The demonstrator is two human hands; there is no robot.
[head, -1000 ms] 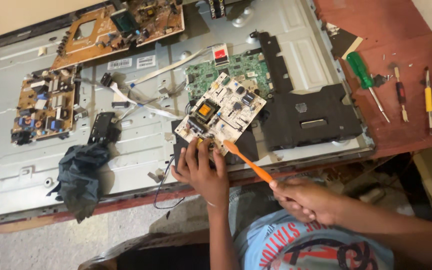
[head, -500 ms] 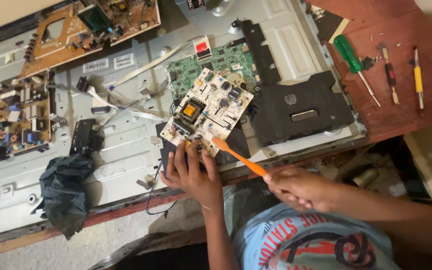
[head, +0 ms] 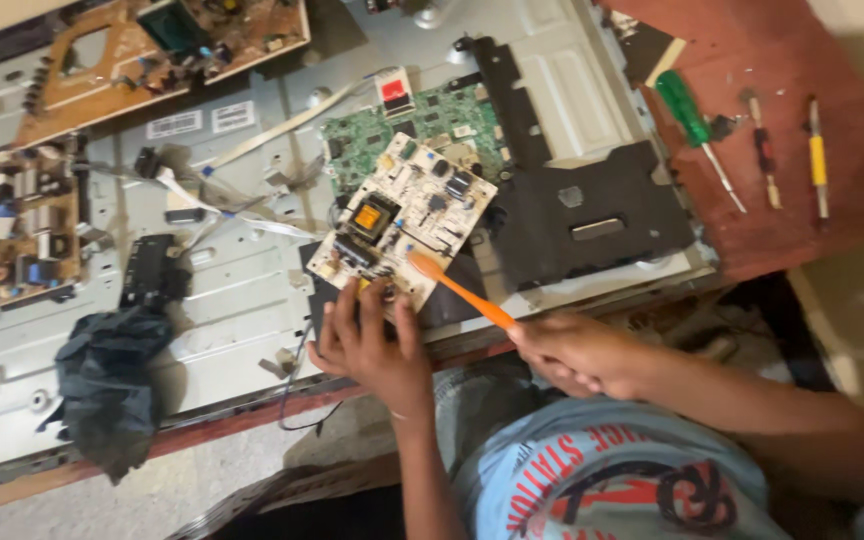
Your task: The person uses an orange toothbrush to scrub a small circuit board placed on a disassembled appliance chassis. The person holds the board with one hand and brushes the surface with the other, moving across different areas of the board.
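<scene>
A cream circuit board (head: 407, 215) with a yellow transformer lies tilted on the grey metal back panel (head: 242, 300) of a flat screen. My left hand (head: 372, 345) presses on the board's near edge, fingers spread over it. My right hand (head: 577, 355) grips an orange toothbrush (head: 460, 290); its head rests on the board's near right corner. A green circuit board (head: 422, 125) sits just behind the cream one.
Two brown circuit boards (head: 152, 50) (head: 12, 230) lie at the far left. A dark crumpled cloth (head: 112, 380) sits near the panel's front edge. A black plastic cover (head: 592, 210) lies right of the boards. A green-handled screwdriver (head: 697, 130) and two smaller tools (head: 817, 155) rest on the red table (head: 852, 210).
The view has drifted, so everything sits further left in frame. The toothbrush head stays at the board's near edge with small movement; my left hand keeps holding the board.
</scene>
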